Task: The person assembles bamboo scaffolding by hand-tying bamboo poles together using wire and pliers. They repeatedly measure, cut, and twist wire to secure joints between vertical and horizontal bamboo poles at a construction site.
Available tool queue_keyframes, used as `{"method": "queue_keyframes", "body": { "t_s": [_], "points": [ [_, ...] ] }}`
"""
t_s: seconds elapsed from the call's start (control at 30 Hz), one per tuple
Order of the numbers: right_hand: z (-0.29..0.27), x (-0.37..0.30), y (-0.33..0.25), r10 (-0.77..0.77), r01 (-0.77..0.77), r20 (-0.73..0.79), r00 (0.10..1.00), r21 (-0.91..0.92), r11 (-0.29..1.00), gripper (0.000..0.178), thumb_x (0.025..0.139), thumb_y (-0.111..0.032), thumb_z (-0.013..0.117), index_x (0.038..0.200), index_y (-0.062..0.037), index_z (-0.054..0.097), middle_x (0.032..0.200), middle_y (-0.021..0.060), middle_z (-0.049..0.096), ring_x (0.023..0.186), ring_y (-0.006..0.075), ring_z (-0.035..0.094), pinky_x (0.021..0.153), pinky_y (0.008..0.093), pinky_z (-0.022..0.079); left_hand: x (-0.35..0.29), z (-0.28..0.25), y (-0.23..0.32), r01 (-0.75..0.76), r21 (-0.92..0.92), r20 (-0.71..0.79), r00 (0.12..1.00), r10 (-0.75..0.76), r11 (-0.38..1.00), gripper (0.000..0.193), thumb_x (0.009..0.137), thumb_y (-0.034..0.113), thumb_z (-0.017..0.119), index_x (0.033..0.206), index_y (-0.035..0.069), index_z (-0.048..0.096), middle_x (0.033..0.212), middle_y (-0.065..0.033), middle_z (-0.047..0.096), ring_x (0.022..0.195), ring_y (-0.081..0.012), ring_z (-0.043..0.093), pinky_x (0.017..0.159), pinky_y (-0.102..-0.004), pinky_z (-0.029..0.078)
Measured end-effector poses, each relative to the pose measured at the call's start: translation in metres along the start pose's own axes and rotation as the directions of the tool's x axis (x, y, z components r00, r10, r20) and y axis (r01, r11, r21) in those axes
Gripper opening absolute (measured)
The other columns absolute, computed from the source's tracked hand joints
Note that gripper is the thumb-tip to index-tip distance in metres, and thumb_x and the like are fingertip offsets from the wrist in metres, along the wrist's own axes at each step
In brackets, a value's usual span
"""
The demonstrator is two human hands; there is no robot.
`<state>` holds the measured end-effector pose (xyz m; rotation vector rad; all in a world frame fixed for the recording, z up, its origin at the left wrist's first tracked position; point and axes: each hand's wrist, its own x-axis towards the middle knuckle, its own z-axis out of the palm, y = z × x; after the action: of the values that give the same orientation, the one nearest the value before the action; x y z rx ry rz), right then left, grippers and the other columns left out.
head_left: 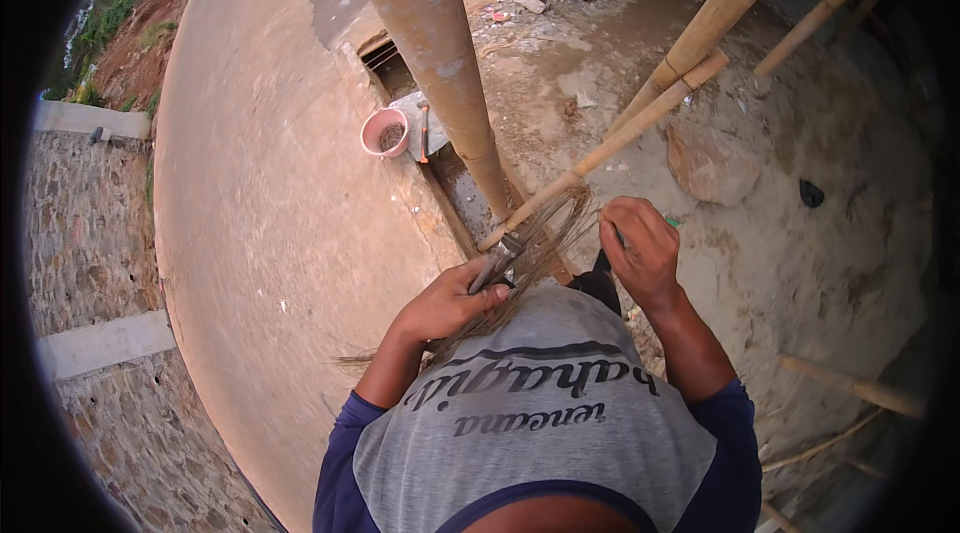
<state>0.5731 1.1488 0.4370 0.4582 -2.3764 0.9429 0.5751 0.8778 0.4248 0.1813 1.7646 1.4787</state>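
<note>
My left hand [450, 305] is closed around a metal hand tool that looks like pincers [509, 244], its head pointing away from me. A bundle of thin brown tie wire [562, 221] lies along the same hand, bent into loops at its far end and trailing out past my left wrist. My right hand [643, 245] is raised just right of the loops with its fingers curled together. Whatever is between those fingertips, perhaps a wire strand, is too fine to make out.
A thick bamboo pole [425, 43] and a thinner slanting one [610, 148] stand close in front of me. Beside a narrow channel sit a pink bucket [370, 136] and an orange-handled tool [424, 133]. A large rock [712, 165] lies on the right, and stone walling [85, 208] runs at far left.
</note>
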Motion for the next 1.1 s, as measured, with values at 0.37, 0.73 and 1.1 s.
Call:
{"method": "queue_keyframes", "body": {
  "t_s": [0.37, 0.73, 1.1],
  "points": [
    [0.011, 0.01, -0.008, 0.233, -0.25, 0.102, 0.967, 0.216, 0.944, 0.018, 0.074, 0.003, 0.065, 0.089, -0.0009, 0.057, 0.082, 0.0106, 0.061, 0.072, 0.0203, 0.061, 0.065, 0.0307, 0.051, -0.003, -0.007, -0.001, 0.032, 0.065, -0.096, 0.995, -0.026, 0.997, 0.043, 0.092, 0.032, 0.059, 0.12, -0.001, 0.055, 0.08, -0.0083, 0.061, 0.073, -0.0167, 0.057, 0.07, -0.0326, 0.046],
    [0.021, 0.025, -0.014, 0.394, -0.417, 0.146, 0.907, 0.193, 0.888, 0.019, 0.08, -0.002, 0.068, 0.097, -0.0003, 0.059, 0.075, 0.007, 0.058, 0.064, 0.0148, 0.058, 0.057, 0.0286, 0.048, 0.005, -0.021, 0.006, 0.055, 0.084, -0.038, 0.998, -0.052, 0.995, 0.052, 0.091, 0.034, 0.06, 0.127, -0.002, 0.051, 0.098, -0.0181, 0.064, 0.091, -0.0233, 0.059, 0.084, -0.0351, 0.045],
    [0.018, 0.048, -0.001, 0.172, -0.203, 0.227, 0.959, 0.12, 0.972, 0.008, 0.084, 0.0, 0.062, 0.092, -0.002, 0.06, 0.078, 0.0127, 0.057, 0.066, 0.023, 0.059, 0.059, 0.0327, 0.047, 0.006, -0.045, 0.003, -0.075, 0.14, 0.092, 0.994, 0.062, 0.987, 0.077, 0.08, 0.042, 0.071, 0.131, -0.009, 0.043, 0.117, -0.0261, 0.058, 0.11, -0.0292, 0.056, 0.095, -0.0345, 0.042]
  ]
}}
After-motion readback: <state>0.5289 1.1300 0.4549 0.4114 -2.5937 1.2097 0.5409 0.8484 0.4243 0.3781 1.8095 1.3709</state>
